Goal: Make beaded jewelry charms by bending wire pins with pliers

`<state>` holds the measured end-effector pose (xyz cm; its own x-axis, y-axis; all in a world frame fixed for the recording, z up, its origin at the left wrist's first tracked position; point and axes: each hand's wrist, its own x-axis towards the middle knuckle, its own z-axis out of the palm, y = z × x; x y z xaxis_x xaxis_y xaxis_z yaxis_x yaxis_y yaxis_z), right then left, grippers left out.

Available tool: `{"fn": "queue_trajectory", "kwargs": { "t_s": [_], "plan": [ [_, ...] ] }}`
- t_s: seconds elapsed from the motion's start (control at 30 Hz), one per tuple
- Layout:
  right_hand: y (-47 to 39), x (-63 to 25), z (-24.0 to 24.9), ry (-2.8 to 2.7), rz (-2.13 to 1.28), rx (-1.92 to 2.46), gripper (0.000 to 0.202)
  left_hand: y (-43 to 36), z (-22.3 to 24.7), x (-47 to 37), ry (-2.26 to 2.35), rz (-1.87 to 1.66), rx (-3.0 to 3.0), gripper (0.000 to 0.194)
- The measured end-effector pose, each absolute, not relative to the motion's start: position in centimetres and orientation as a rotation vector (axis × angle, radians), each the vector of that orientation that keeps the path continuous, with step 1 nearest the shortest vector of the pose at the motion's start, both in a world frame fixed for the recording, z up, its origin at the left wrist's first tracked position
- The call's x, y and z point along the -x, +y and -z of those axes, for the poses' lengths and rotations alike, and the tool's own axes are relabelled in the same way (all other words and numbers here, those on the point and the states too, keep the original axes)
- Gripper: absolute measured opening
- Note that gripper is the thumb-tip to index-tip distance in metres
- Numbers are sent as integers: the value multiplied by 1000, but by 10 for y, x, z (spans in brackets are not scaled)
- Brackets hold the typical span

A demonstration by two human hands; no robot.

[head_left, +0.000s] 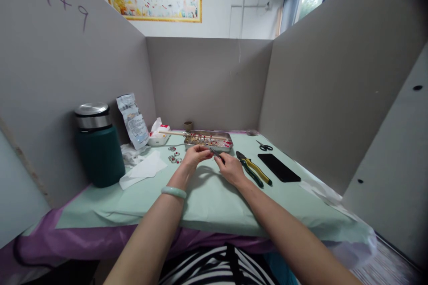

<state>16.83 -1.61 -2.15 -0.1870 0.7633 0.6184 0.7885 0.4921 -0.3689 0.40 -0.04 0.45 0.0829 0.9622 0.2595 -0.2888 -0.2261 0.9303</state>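
Note:
Just in front of the metal tray (231,147), my two hands meet over the table. My left hand (195,156), with a pale green bangle on the wrist, is closed in a pinch. What sits between its fingertips is too small to make out, though a bit of red shows there. My right hand (231,168) is closed around a slim dark-handled metal tool (217,155), whose tip points at the left fingertips. Red beads and small metal pieces lie in the tray, with a wooden stick across it. Several small ornaments with red beads (174,157) lie left of my left hand.
Green-and-yellow handled pliers (254,170), a black phone (279,168) and scissors (265,146) lie at right. A green flask (100,151), a pouch (133,120), tissues (159,136) and white paper (143,170) are at left. Grey partitions (207,84) enclose the table.

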Motion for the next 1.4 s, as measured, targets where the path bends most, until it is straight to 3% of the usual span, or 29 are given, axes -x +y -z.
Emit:
{"fn": "queue_trajectory", "kwargs": {
  "t_s": [0.37, 0.63, 0.83, 1.17, 1.4],
  "plan": [
    [-18, -167, 20, -1950, 262, 1373, 32, -5, -10, -7, 1059, -1220, -1544, 29],
    [-17, -166, 21, -1927, 56, 1293, 39, -5, -7, -7, 890, -1264, -1545, 26],
    [-13, -163, 19, -1874, -461, 1135, 41, -2, -6, -6, 875, -1332, -1599, 21],
    [-16, -178, 6, -1374, -2023, 750, 37, -11, -14, -8, 918, -1395, -1725, 18],
    [-17, -182, 0, -1126, -2311, 595, 37, -11, -14, -9, 920, -1411, -1731, 16]
  ]
}}
